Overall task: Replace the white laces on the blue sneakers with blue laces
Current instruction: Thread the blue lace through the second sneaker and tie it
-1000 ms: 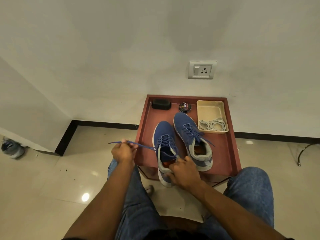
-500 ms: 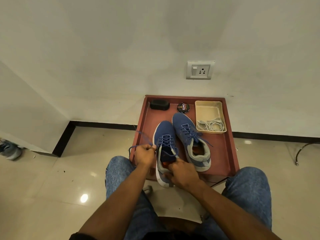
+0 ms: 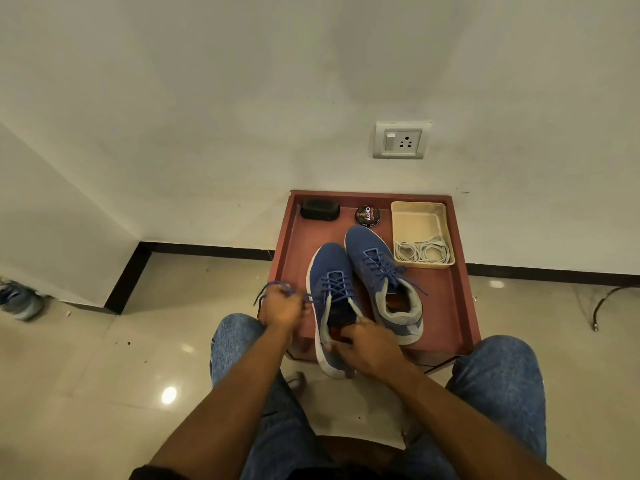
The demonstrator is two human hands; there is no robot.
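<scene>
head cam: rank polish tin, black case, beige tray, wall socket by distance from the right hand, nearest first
From the right hand, which grips the near sneaker's heel:
1. Polish tin, back centre of the red table.
2. Beige tray holding the white laces, back right; roughly level with the tin, too close to call.
3. Black case, back left.
4. Wall socket, on the wall above.

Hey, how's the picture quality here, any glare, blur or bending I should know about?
Head view: a bright lamp reflection glares off the glossy beige floor tiles; the wide lens bows the black skirting strip and white wall edges; the grey shoe at the left edge is soft and smeared; the left hand gripping the blue lace looks slightly blurred; the dark red wooden tray is evenly lit.
</scene>
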